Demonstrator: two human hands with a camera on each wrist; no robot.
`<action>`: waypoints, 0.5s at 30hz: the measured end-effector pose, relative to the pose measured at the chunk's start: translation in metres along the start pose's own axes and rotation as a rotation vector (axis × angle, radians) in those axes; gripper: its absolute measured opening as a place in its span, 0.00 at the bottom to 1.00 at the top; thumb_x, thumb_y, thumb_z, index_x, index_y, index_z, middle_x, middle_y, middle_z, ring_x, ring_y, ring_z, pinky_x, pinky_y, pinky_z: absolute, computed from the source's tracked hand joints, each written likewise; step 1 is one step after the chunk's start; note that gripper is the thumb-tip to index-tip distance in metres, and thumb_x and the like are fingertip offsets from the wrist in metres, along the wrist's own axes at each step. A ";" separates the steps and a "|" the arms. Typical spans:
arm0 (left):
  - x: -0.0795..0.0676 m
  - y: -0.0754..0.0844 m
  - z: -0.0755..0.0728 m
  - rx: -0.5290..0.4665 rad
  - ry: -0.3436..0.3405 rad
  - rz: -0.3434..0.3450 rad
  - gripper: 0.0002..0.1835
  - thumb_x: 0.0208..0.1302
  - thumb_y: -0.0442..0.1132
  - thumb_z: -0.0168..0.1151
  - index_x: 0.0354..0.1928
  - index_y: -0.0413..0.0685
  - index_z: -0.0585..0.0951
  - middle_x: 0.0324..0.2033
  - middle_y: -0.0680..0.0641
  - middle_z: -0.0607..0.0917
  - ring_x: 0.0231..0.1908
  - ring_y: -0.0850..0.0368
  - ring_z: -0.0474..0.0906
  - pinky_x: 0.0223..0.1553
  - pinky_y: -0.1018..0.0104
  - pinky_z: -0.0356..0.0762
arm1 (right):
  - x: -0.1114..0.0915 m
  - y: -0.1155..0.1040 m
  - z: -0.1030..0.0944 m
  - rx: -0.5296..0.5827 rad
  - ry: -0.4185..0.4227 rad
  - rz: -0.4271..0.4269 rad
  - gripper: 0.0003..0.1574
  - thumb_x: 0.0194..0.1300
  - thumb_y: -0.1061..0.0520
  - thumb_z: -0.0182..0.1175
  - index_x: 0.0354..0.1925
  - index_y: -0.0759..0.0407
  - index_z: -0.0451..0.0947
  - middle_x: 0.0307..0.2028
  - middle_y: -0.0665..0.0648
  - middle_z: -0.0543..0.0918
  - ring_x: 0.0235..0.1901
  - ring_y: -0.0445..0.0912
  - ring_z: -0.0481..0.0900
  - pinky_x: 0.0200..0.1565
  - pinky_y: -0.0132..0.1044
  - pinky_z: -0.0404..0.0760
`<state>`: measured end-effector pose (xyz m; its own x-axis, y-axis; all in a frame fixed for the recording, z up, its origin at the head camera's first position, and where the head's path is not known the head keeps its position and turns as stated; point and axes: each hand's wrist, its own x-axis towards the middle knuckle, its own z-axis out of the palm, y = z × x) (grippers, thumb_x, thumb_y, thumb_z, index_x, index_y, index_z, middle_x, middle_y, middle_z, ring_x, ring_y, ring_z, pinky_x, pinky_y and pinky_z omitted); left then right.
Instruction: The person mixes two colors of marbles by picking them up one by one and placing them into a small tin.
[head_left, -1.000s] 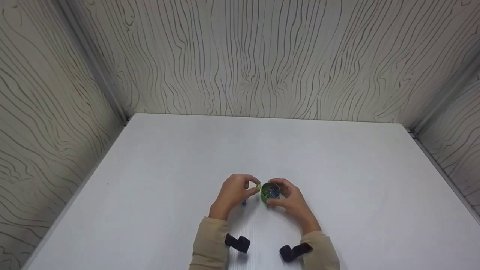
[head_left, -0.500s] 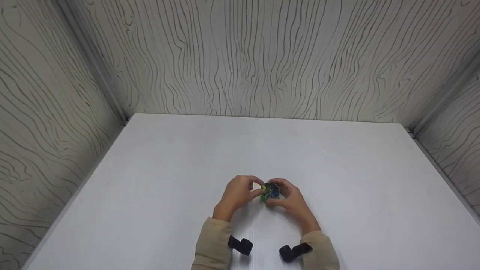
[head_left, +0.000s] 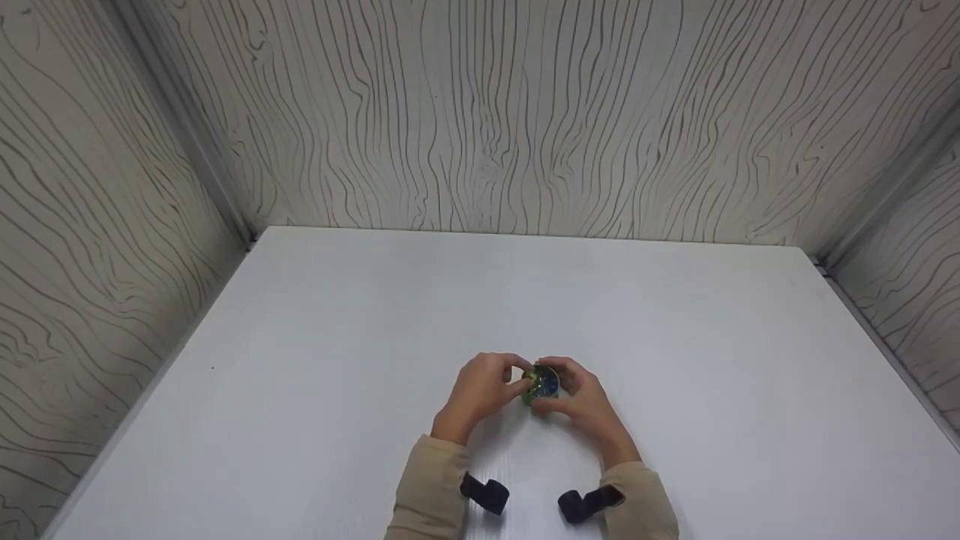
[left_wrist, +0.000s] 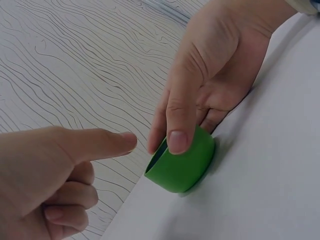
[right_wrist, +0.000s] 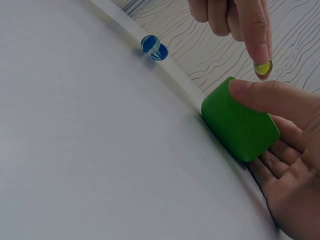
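Note:
A small green cup [left_wrist: 186,162] stands on the white table, with several blue and greenish marbles visible inside it in the head view. My right hand [head_left: 585,401] holds the cup, thumb on the near side and fingers on the far side. Above its mouth, my left hand [head_left: 484,386] pinches a clear marble [right_wrist: 262,68] with yellow in it between thumb and index finger. The left wrist view hides that marble behind the fingers. Two blue-and-clear marbles [right_wrist: 150,44] lie on the table together, apart from the cup; the left hand hides them in the head view.
The white table [head_left: 337,315] ends at wood-grain patterned panels [head_left: 487,120] at the back and sides. Black camera mounts [head_left: 491,496] stick out from both sleeves, facing each other over the table's near part.
My left hand has moved right, bringing the yellow marble from beside the cup to over its mouth. A blue marble visible earlier is now covered. The right hand and cup stay put.

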<state>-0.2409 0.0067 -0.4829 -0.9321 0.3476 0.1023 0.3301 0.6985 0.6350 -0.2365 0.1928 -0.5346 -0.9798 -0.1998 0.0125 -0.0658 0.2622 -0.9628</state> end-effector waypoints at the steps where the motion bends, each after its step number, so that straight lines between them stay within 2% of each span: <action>1: 0.000 0.000 0.001 0.002 0.002 0.001 0.11 0.60 0.43 0.67 0.44 0.51 0.87 0.21 0.57 0.70 0.23 0.66 0.60 0.26 0.75 0.57 | 0.000 0.000 0.000 -0.002 -0.002 0.002 0.40 0.49 0.62 0.73 0.60 0.64 0.71 0.61 0.63 0.77 0.67 0.55 0.69 0.71 0.47 0.60; 11: 0.000 0.000 0.005 0.011 0.023 0.031 0.10 0.60 0.41 0.66 0.44 0.51 0.86 0.21 0.57 0.71 0.22 0.67 0.59 0.25 0.75 0.56 | 0.000 0.001 0.000 0.014 -0.008 0.004 0.40 0.49 0.63 0.72 0.60 0.64 0.70 0.61 0.65 0.76 0.68 0.59 0.67 0.71 0.48 0.61; 15: 0.000 0.000 0.006 0.018 0.020 0.036 0.11 0.60 0.41 0.66 0.44 0.51 0.86 0.23 0.54 0.77 0.24 0.67 0.61 0.26 0.75 0.58 | 0.001 0.001 0.000 0.013 -0.007 0.005 0.40 0.49 0.63 0.72 0.60 0.64 0.70 0.61 0.64 0.76 0.67 0.51 0.70 0.71 0.46 0.61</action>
<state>-0.2404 0.0107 -0.4878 -0.9222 0.3603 0.1408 0.3664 0.6969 0.6165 -0.2374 0.1933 -0.5353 -0.9787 -0.2052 0.0053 -0.0579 0.2513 -0.9662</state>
